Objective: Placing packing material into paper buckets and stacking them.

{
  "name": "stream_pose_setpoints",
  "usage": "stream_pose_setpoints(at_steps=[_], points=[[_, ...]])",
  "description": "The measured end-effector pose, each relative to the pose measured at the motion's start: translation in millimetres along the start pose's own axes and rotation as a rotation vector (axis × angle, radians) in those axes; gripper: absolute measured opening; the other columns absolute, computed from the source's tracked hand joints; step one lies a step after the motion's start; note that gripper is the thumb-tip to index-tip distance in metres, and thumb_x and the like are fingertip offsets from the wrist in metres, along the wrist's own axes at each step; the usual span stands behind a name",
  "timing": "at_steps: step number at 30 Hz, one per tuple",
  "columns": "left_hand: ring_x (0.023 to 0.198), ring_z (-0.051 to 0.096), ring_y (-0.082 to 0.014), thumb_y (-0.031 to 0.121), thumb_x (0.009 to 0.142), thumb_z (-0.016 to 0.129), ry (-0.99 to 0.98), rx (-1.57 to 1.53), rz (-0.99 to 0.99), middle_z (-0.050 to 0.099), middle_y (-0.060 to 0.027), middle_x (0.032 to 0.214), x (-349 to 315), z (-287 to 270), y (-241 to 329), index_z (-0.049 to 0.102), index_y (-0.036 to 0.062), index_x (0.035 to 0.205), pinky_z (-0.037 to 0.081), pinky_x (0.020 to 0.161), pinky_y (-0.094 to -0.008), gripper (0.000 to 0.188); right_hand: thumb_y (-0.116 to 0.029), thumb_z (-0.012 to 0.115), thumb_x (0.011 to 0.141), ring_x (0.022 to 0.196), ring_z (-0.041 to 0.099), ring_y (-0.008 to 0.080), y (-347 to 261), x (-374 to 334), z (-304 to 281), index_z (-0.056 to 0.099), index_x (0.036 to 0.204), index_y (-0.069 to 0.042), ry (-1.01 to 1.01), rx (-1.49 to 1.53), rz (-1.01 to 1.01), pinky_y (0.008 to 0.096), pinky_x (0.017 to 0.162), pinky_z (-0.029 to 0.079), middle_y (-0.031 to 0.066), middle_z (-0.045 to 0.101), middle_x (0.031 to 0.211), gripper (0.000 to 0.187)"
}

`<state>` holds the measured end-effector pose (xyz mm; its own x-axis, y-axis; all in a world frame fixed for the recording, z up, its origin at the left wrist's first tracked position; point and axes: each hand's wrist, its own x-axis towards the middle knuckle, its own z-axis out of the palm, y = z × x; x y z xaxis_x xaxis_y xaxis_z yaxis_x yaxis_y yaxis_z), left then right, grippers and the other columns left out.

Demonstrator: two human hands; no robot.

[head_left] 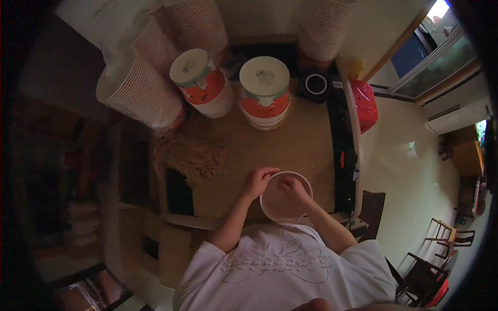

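A round white paper tub [279,208] is tilted at the table's near edge, its open mouth facing up toward me. My left hand [259,182] is closed on the tub's far left rim, fingers over the edge. My right hand [294,190] reaches inside the mouth with its fingers curled; whatever they hold, if anything, is hidden. Beyond my hands stands a short stack of orange, green and white printed tubs [265,101], bottom up. A similar printed tub [203,90] stands to its left. Brown shredded filler [194,155] lies in a heap left of my hands.
Tall stacks of nested white tubs [140,93] line the table's far left, and another stack [326,31] stands at the back. A dark round-topped device [315,84] sits at the far right. A red stool [363,105] is beside the table; chairs [423,274] stand farther right.
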<state>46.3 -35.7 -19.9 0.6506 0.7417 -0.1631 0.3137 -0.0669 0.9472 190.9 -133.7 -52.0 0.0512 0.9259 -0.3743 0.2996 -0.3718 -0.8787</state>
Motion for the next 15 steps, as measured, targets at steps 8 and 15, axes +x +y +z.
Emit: stream_pose_setpoints(at_steps=[8, 15], points=[[0.084, 0.059, -0.0153, 0.0, 0.075, 0.046, -0.029, -0.011, -0.064, 0.062, -0.0095, 0.092, -8, 6, -1, 0.06, 0.0035, 0.098, 0.046, 0.075, -0.0269, 0.027, -0.015, 0.044, 0.081, 0.089, 0.05, 0.0183, -38, -13, -10, 0.057, 0.095, -0.001, -0.128, 0.119, -0.003, 0.0287, 0.079, 0.038, 0.0091, 0.056, 0.092, 0.024], [0.081, 0.059, -0.0141, 0.001, 0.076, 0.047, -0.014, -0.023, -0.067, 0.063, -0.0083, 0.09, -14, 9, -5, 0.06, 0.0031, 0.096, 0.046, 0.074, -0.0264, 0.024, -0.015, 0.042, 0.08, 0.082, 0.048, 0.0175, -31, -15, -7, 0.055, 0.085, -0.002, -0.155, 0.132, 0.073, 0.0283, 0.075, 0.037, 0.0079, 0.054, 0.088, 0.019]])
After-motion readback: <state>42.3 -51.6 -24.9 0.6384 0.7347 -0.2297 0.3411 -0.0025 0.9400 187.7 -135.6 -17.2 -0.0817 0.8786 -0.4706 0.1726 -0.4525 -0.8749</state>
